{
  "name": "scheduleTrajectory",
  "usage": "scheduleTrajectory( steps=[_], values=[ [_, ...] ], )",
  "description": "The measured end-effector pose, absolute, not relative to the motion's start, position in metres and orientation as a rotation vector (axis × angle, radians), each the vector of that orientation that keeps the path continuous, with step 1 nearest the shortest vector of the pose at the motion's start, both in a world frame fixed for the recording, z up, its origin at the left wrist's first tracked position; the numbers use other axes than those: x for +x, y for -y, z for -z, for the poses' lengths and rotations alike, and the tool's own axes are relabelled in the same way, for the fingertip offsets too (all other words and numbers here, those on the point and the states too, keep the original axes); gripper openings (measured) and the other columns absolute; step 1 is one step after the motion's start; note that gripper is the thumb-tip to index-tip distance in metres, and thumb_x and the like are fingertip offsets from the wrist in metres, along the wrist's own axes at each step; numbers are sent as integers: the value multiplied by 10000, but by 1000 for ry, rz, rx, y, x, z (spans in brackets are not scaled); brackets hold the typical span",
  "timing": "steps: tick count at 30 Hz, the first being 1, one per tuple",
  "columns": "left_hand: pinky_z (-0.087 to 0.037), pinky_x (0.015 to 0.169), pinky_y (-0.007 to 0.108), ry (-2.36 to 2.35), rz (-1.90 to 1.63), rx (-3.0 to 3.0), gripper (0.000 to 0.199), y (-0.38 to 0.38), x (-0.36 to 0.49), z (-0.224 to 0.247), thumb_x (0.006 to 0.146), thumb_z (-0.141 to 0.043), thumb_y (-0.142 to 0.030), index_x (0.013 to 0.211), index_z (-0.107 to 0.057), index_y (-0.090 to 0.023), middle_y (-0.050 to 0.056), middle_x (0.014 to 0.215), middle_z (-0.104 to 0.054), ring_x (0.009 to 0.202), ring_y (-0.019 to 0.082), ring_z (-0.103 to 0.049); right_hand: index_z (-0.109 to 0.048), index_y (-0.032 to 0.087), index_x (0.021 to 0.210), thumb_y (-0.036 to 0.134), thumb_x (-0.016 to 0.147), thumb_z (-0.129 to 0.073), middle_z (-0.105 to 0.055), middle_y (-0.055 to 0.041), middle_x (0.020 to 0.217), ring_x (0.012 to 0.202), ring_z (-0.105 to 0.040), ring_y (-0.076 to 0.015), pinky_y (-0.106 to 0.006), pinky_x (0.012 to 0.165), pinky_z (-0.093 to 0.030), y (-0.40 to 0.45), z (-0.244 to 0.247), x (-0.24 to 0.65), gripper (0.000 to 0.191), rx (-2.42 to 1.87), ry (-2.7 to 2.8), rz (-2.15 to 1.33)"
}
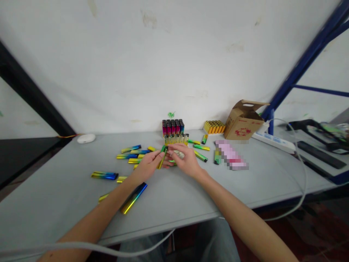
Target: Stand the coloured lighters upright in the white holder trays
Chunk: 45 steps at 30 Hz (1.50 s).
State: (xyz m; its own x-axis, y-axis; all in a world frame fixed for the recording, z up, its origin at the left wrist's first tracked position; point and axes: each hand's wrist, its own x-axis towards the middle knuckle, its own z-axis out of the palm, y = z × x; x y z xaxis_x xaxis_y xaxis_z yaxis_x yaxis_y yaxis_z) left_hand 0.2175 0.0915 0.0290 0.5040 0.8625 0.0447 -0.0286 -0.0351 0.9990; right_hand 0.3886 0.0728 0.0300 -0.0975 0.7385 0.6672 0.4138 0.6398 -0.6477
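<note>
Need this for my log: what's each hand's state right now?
Left hand: closed, holding a green-and-yellow lighter.
Right hand: curled beside it; whether it holds anything cannot be told.

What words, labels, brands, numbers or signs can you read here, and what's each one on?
None can be read with certainty.
Cardboard box: red print and smaller marks, too blurred to read.
Pink item: pixelated, nothing legible.
Wall: a small green mark, no letters I can make out.
Green-and-yellow lighter: no lettering visible at this size.
</note>
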Motion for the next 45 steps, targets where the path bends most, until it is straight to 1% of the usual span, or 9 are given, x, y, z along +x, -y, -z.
scheduleTrajectory(
  steps=[7,10,13,17,20,23,27,40,45],
  values=[
    [-576,741,388,-850,-863,1568,532,-92,216,-25,763,-600,-607,1036,-666,-156,52,859,-738,777,245,-703,-707,184,984,277,764,-685,-744,-49,869,829,-696,-190,-336,816,-539,-77,-26,383,240,-965,1514,-747],
    [-563,784,382,-886,-869,1694,492,-90,216,-27,810,-550,-584,994,-680,-147,47,827,-733,763,227,-689,-698,170,957,301,734,-705,-737,-45,800,765,-701,-187,-319,753,-553,-79,-24,379,259,-966,1446,-849],
    [-550,745,339,-994,-897,1918,457,-88,215,-30,865,-471,-542,903,-692,-144,44,775,-716,747,214,-666,-695,166,905,312,701,-728,-729,-41,771,717,-695,-180,-294,682,-560,-81,-25,378,253,-965,1370,-867],
    [-536,728,319,-1177,-977,2150,461,-91,210,-32,907,-400,-495,1031,-674,-145,59,862,-723,782,210,-657,-691,178,896,305,715,-723,-724,-35,782,727,-687,-174,-288,697,-554,-87,-30,385,224,-968,1299,-692],
    [-518,851,369,-1163,-970,2345,427,-96,205,-28,916,-419,-454,1086,-665,-149,98,1019,-715,928,234,-656,-690,195,939,287,768,-686,-728,-43,885,809,-682,-180,-315,785,-539,-94,-30,393,194,-998,1341,-423],
    [-437,1007,449,-1065,-917,2581,384,-97,202,-22,909,-463,-425,1083,-684,-164,122,1133,-685,1100,269,-602,-694,215,946,253,818,-642,-714,-51,953,936,-651,-190,-344,891,-504,-100,-26,397,144,-1010,1469,-135],
    [-361,1075,529,-1016,-772,2721,400,-94,203,-16,902,-493,-413,1199,-641,-189,121,1293,-610,1276,308,-479,-696,224,948,235,842,-623,-694,-67,991,1098,-589,-207,-372,980,-443,-106,-21,395,129,-1043,1616,91],
    [-283,1104,552,-978,-595,2738,385,-90,205,-17,903,-498,-386,1223,-622,-211,101,1295,-615,1269,294,-489,-684,231,1034,237,879,-570,-642,-96,1114,1171,-526,-227,-395,1008,-394,-115,-16,391,193,-1185,1823,115],
    [-287,1098,561,-966,-580,2747,364,-90,204,-19,902,-498,-350,1229,-615,-241,80,1313,-602,1284,295,-470,-689,241,1034,219,881,-571,-669,-84,1052,1134,-538,-231,-391,976,-399,-118,-20,388,194,-1164,1871,184]
  ],
)
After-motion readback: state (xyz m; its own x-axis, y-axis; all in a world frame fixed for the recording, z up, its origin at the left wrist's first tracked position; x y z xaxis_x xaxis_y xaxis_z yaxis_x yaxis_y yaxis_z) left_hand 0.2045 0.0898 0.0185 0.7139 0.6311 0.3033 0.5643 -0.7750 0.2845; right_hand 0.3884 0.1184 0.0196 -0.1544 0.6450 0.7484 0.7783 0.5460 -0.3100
